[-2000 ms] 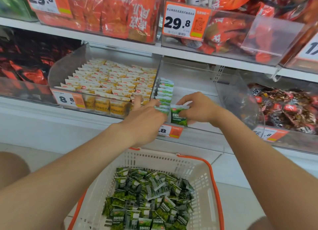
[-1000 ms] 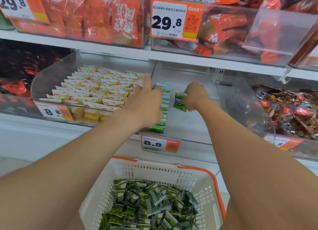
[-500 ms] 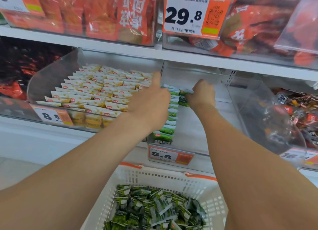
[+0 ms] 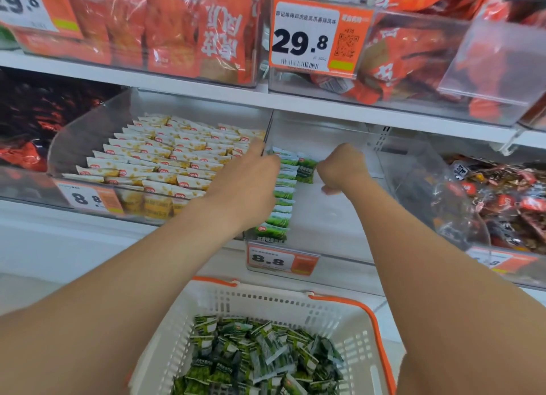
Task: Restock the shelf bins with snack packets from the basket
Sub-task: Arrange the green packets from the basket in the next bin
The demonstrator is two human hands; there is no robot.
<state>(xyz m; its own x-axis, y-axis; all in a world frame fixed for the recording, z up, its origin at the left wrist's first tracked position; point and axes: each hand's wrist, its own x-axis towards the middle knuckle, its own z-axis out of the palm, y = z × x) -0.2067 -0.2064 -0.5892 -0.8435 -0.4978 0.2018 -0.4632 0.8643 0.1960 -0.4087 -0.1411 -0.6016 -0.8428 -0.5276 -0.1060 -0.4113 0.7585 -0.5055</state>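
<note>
Status: restocking under way, early stage.

Centre of frame: the clear bin [image 4: 334, 217] above the 8.8 price tag [image 4: 280, 260] holds a single row of green packets [image 4: 284, 201], standing on edge along its left wall from front to back. The rest of the bin floor is bare.

The left hand [image 4: 248, 185] lies against this row with its fingers [image 4: 260, 146] extended, apparently steadying it; it grips nothing.

The right hand [image 4: 342, 170] is at the back of the bin with its fingers curled. It pinches one green packet [image 4: 305, 170], which sits upright just beside the far end of the row.

Lower centre: the white basket [image 4: 266, 303] with orange trim contains a deep heap of loose green packets [image 4: 260, 356].

Left of centre: the neighbouring bin of yellow packets [image 4: 165, 158] looks full.

Assessment: one row placed and most of the bin unfilled. Judging by the basket's contents, the larger part of the work is outstanding.
</note>
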